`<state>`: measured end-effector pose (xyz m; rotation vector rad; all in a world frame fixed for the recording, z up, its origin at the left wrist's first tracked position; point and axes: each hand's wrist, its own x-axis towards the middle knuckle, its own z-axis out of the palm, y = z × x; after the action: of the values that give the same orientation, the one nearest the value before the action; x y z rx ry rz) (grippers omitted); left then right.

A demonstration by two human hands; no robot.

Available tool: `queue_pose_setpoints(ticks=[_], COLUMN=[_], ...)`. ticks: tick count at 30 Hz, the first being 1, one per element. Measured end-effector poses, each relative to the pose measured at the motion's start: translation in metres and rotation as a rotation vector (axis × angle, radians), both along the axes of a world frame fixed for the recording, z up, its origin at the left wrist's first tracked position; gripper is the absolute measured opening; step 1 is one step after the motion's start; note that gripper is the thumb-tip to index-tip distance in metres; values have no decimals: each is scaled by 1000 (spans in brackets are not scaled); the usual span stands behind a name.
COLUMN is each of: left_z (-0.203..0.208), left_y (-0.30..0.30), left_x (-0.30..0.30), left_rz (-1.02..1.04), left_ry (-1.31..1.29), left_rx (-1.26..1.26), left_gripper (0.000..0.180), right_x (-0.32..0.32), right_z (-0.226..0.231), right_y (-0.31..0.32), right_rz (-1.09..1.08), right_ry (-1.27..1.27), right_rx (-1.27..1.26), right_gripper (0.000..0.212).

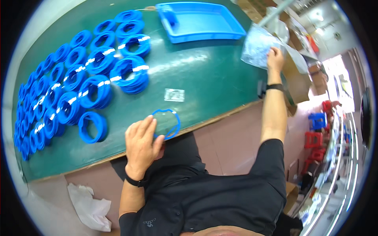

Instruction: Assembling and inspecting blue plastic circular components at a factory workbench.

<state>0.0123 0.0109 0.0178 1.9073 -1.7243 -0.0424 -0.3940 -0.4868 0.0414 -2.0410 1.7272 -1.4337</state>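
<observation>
Near the table's front edge, my left hand [141, 142] has its fingers and thumb at the left side of a thin blue ring [178, 120], which seems to be a loop of tubing or cord. That hand hides part of the ring. Stretched out to the far right, my right hand [275, 59] has its fingers curled together at a clear plastic bag [256, 46] with pale contents. Its fingertips are too small to show whether they pinch only the bag. Stacks of blue coils [132, 74] lie in rows on the left of the green table [204, 86].
A blue tray [204, 38] with a small blue item at its left end sits at the back. A printed label [174, 94] lies mid-table. Cardboard boxes [298, 80] stand beyond the right edge. White sheeting [89, 206] is on the floor; red stools [313, 139] are farther right.
</observation>
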Motion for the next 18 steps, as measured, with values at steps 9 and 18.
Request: queue_pose_setpoints(ticks=[9, 18], left_z=[-10, -15], left_y=[-6, 1], left_x=[-11, -13], left_rz=[-106, -30], left_ry=[152, 127], left_rx=[-111, -124], left_gripper=[58, 52], right_x=[-204, -95], right_z=[-29, -44], right_y=[-126, -92], right_rz=[-170, -197], right_ry=[817, 1034], right_rx=[-27, 172], right_gripper=[42, 50])
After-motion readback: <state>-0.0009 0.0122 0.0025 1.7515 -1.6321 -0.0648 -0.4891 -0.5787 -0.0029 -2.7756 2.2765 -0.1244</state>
